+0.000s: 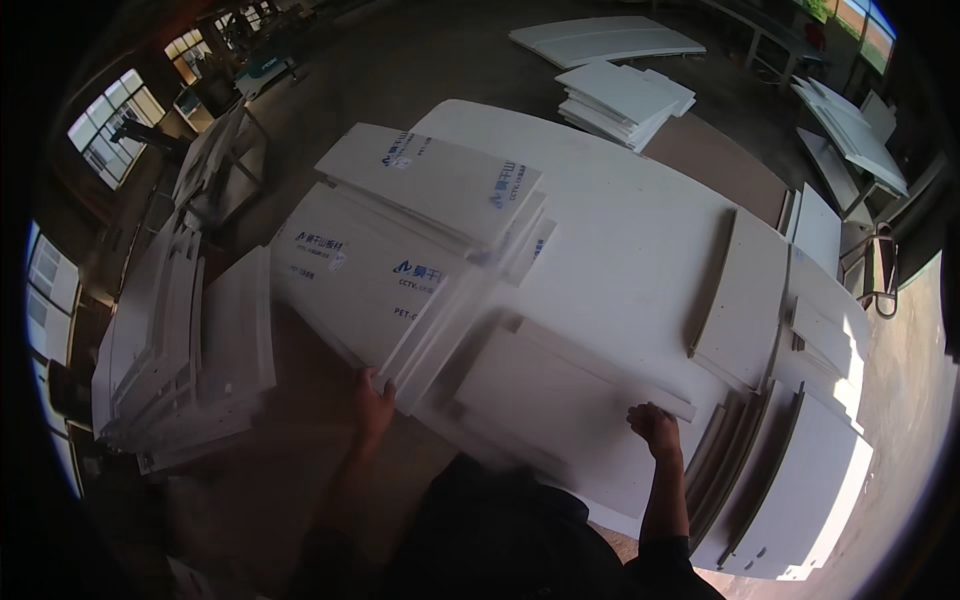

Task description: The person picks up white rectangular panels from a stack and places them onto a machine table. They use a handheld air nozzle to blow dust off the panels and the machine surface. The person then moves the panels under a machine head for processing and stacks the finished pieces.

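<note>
A large white board [600,187] lies before me like a tabletop. Stacked on its left part are film-covered panels [427,180] with blue print, beside narrow white strips [442,322]. My left hand [373,403] touches the near end of these strips, thumb and fingers around the edge; how firmly it grips is unclear. Near the front lies a stack of plain white panels [540,382]. At its right end my right hand [655,429] is curled beside a narrow white strip [667,397]; whether it holds that strip cannot be told.
More cut panels [750,300] lie on the right, with curved-looking stacked boards [810,480] at the near right. Upright and leaning boards [232,322] stand at left. Beyond the large board is a pile of white panels [619,97]; a metal-framed trolley [881,270] stands at far right.
</note>
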Demonstrator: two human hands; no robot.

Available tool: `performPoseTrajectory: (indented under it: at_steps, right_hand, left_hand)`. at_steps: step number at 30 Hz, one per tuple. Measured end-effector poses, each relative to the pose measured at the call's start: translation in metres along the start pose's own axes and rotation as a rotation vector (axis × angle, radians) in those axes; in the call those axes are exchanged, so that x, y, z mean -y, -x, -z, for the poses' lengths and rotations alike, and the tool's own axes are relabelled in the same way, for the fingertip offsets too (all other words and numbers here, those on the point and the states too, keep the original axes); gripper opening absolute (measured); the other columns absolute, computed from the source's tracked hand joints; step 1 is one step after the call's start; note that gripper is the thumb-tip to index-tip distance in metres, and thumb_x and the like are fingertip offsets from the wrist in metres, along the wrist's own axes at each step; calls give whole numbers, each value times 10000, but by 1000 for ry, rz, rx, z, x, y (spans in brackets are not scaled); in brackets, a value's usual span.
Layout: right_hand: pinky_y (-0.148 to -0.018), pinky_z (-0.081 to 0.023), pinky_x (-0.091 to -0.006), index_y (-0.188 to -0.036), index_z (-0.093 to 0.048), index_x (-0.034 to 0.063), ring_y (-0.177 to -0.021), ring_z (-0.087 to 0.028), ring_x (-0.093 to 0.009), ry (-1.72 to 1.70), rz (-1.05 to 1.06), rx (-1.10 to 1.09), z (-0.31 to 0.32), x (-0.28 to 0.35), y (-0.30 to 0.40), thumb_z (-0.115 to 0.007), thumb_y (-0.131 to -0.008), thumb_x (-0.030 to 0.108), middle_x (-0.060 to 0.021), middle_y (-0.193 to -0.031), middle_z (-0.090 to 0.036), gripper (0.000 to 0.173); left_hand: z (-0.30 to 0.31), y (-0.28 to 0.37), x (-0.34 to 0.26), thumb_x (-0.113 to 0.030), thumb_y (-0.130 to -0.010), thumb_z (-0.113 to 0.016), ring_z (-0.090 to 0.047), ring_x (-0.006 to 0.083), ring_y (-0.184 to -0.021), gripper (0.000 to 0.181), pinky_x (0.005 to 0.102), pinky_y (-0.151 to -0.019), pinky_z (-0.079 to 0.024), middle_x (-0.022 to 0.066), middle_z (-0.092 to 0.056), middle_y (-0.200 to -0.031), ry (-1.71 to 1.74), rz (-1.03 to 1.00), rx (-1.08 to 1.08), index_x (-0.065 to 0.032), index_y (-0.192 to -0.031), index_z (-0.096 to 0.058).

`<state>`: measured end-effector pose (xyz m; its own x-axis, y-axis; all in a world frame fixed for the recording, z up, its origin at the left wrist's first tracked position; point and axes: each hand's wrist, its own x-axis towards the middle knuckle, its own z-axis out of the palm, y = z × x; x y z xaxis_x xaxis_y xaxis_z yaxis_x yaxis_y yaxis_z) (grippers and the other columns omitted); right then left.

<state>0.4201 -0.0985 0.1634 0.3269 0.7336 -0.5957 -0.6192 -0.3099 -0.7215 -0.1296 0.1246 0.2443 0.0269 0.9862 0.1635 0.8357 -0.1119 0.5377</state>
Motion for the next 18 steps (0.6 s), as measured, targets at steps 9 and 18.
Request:
performPoseTrajectory:
  at_steps: [9,18]
  right_hand:
    - [-825,-604,-396,-1276,-605,-69,-945,-741,-298,335,-202,210,-98,-92,43,-624,-1014,296,-208,-1123,-730,450]
    - [-837,-607,-404,-1335,-572,-70,-969,-737,-308,391,-203,221,-96,-93,28,-611,-1021,295,-218,-1149,-721,483]
  left_hand:
    - [-5,-110,-18,-498,-737,-852,-174,531,-1532,1170,610,-1224,-257,306,-201,-1663,-521,195,290,3,-1606,-249]
    - [-72,-119,54,-319,-749,-797,-423,644,-1348,1022,605,-1131,-411,459,-358,-1495,-789,-62,272,137,-1530,-323]
